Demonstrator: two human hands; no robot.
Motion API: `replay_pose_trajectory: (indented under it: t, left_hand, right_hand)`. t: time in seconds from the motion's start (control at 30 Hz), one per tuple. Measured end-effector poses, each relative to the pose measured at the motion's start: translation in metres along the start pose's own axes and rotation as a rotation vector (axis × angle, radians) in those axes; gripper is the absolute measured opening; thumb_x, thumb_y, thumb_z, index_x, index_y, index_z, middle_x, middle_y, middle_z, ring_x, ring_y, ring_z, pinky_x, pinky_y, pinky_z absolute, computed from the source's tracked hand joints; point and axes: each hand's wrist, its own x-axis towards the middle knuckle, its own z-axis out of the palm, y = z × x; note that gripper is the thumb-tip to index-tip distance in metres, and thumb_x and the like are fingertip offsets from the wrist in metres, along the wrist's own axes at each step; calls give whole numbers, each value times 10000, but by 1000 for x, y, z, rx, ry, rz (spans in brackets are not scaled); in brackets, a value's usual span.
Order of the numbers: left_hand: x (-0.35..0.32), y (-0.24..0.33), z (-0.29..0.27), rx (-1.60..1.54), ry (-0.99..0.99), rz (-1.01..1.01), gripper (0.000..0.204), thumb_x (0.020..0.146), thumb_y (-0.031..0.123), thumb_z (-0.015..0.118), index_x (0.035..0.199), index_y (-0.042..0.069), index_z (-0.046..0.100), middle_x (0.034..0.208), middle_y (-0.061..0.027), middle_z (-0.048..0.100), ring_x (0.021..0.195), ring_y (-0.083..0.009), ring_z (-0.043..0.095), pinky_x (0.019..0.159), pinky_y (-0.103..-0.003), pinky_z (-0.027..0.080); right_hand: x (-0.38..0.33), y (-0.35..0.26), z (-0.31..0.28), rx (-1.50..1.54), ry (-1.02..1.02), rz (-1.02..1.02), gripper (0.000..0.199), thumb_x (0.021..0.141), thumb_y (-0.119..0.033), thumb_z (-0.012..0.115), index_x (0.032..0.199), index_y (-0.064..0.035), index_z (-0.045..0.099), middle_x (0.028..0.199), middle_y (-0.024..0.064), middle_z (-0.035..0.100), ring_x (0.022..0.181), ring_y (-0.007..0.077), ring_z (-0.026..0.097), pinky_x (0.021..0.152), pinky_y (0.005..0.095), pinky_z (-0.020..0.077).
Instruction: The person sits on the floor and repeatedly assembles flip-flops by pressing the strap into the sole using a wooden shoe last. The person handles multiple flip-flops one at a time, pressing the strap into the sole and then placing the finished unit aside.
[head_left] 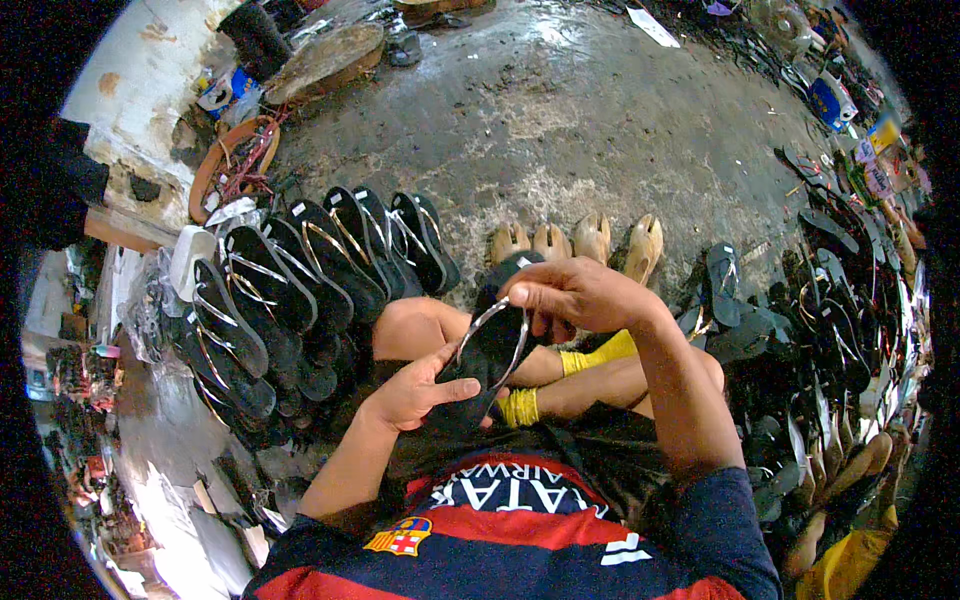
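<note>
A black flip-flop [490, 352] with a shiny silver-toned strap is held in front of me, above my crossed legs. At its near end, my left hand [418, 392] grips the sole, thumb on top and fingers underneath. My right hand [578, 296] closes around the far end, its thumb beside the point where the strap meets the sole. Part of that far end is hidden by the right hand's fingers. Just beyond it, several wooden foot-shaped forms [592, 238] with split toes stand on the floor.
Close on my left, black flip-flops [345, 245] lean in overlapping rows. Darker soles and sandals [840, 325] lie heaped on my right, with one flip-flop [723, 283] nearer. A brown ring-shaped rim [205, 180] and a round wooden block [328, 65] sit far left.
</note>
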Motion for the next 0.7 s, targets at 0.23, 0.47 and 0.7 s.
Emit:
replay_pose_trajectory:
  t: [0.23, 0.47, 0.7]
  left_hand:
    - [-16, -9, -2, -26, -40, -127, 561, 966, 143, 701, 1447, 66, 422, 1242, -185, 666, 1094, -304, 687, 896, -493, 614]
    - [6, -38, 20, -331, 46, 22, 426, 1000, 175, 662, 1391, 82, 520, 1236, -91, 674, 1105, -250, 677, 953, -482, 588]
    - [1, -58, 26, -471, 20, -59, 427, 1065, 248, 532, 1416, 6, 541, 1284, -118, 683, 1134, -237, 683, 1022, -393, 541]
  right_hand:
    - [-4, 21, 6, -167, 109, 122, 714, 988, -656, 530, 745, -12, 721, 579, 87, 591, 569, 190, 593, 543, 379, 476]
    - [-1, 56, 20, 162, 679, 45, 478, 1023, -351, 644, 1368, -27, 577, 1108, 112, 700, 997, 157, 636, 827, 314, 528]
    - [-20, 83, 38, 378, 590, -11, 353, 1003, -223, 676, 1287, -13, 659, 1036, -7, 703, 897, 76, 630, 786, 241, 515]
